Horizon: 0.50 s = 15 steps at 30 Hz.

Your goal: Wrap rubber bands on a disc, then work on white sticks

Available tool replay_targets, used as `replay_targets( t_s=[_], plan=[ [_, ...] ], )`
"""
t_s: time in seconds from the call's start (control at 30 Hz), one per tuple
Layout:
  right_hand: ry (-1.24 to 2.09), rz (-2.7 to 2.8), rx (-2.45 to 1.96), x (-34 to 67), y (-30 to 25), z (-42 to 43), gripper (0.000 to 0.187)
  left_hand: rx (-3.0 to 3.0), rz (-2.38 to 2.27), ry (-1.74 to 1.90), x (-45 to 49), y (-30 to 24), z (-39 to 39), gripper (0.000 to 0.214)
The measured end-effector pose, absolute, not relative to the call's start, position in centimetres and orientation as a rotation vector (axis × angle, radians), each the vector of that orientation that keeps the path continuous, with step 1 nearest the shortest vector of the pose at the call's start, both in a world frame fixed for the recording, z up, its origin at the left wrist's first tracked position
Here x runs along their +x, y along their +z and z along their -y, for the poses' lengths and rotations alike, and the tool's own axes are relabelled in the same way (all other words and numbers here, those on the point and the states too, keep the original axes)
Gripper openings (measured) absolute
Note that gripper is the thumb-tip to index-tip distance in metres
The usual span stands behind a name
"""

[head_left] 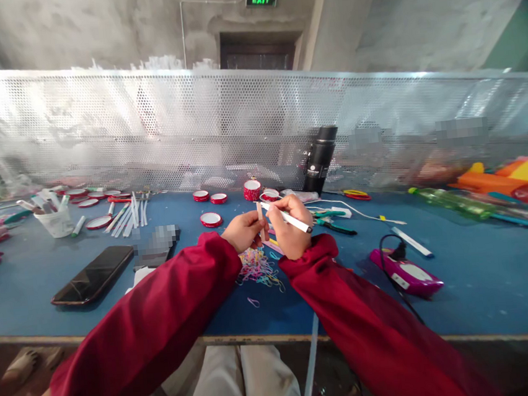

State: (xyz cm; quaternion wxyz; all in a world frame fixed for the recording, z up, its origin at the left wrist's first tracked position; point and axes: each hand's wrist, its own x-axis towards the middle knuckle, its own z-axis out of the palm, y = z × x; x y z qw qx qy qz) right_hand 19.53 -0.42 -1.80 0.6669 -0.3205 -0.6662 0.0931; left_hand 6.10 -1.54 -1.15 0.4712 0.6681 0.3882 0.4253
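My left hand [243,230] is closed around a flat wooden craft stick [260,213], held upright above the table. Facing it, my right hand [292,236] grips a white marker pen [298,221], its front end close to the stick. Whether the tip touches the wood I cannot tell. Below both hands lies a loose pile of small coloured rubber bands [257,266]. One purple band [253,302] lies apart, nearer the table edge. Some flat coloured pieces beneath the hands are partly hidden by my fingers.
On the blue table [477,277] are red-rimmed lids [210,219], a black bottle [321,160], pliers [336,223] and a purple power strip [409,273]. To the left stand a cup of markers [55,219] and a phone [94,275]. A perforated metal screen [182,125] rises behind.
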Motion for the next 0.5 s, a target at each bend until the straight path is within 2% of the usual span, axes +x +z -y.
replay_targets(
  t_s=[0.5],
  plan=[
    [0.196,1.512,-0.714,19.50,-1.59,0.59,0.009,1.622,-0.961,1.030,6.12,-1.02,1.67,0.014]
  ],
)
